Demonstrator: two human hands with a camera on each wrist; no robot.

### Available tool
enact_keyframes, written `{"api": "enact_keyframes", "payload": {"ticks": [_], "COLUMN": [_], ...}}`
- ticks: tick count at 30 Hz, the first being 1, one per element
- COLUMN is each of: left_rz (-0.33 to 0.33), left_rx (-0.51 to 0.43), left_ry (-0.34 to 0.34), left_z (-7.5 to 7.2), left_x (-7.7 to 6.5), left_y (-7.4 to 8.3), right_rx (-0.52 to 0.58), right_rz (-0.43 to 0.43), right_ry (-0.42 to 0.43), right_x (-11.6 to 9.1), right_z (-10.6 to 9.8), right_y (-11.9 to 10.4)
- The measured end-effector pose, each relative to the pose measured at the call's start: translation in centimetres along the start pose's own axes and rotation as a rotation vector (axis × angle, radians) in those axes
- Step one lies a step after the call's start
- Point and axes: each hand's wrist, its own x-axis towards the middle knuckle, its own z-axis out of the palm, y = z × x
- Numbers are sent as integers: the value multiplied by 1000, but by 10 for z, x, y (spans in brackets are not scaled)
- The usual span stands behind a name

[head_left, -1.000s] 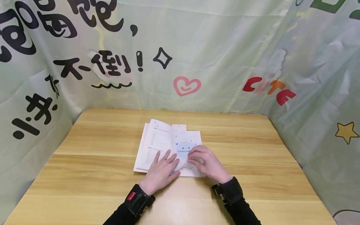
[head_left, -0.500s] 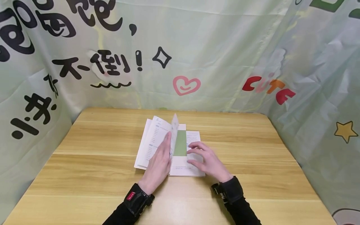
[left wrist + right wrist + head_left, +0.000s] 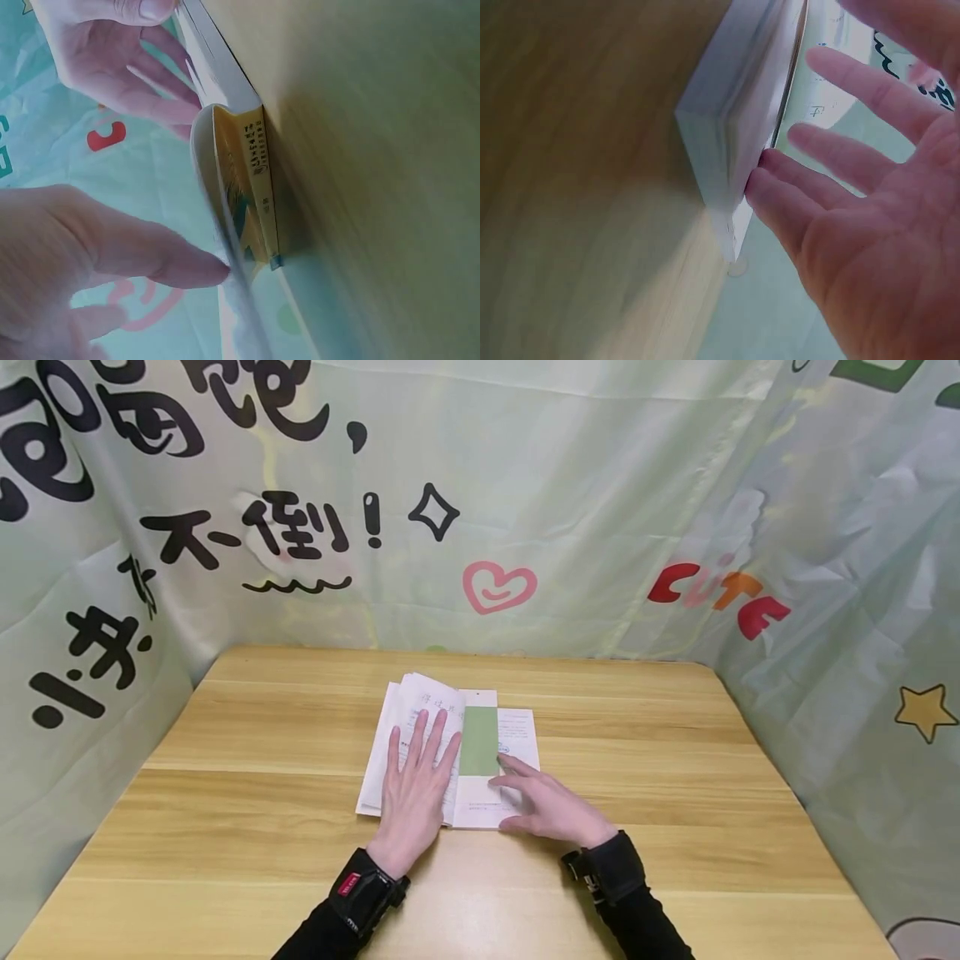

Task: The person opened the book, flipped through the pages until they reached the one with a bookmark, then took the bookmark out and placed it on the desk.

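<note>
Yellow-spined and white-paged, a thick paper book (image 3: pixel 461 797) lies open on the pale wood-grain table (image 3: pixel 675 777), midway between its left and right edges and short of its far edge. A flat green rectangular panel (image 3: pixel 479 741) lies on the right-hand page; whether it is loose cannot be told. The left hand (image 3: pixel 412 792), fingers straight and spread, rests on the left-hand pages, gripping nothing. The right hand (image 3: pixel 549 803), its fingers loosely extended and released, touches the right-hand page near the panel.
</note>
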Motion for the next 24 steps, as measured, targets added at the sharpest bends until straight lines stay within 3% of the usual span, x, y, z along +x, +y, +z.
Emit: {"api": "enact_keyframes", "payload": {"ticks": [4,7,12,18,24], "left_rz": [51,73,37,4,13], "left_rx": [-51,-109,-169,-205,-208], "left_ry": [-46,-152,-294,-332,-352], "left_z": [4,6,7,3,3], "left_x": [-3,-6,-8,-10,-10], "left_y": [1,3,4,4,3], "right_rx": [0,2,27,90,356], "right_rz": [25,34,48,97,210], "right_ry": [-7,9,89,200,330], "right_x": [0,0,5,13,21], "right_z": [0,1,3,9,14], "right_y": [-2,-3,-7,-12,-17]}}
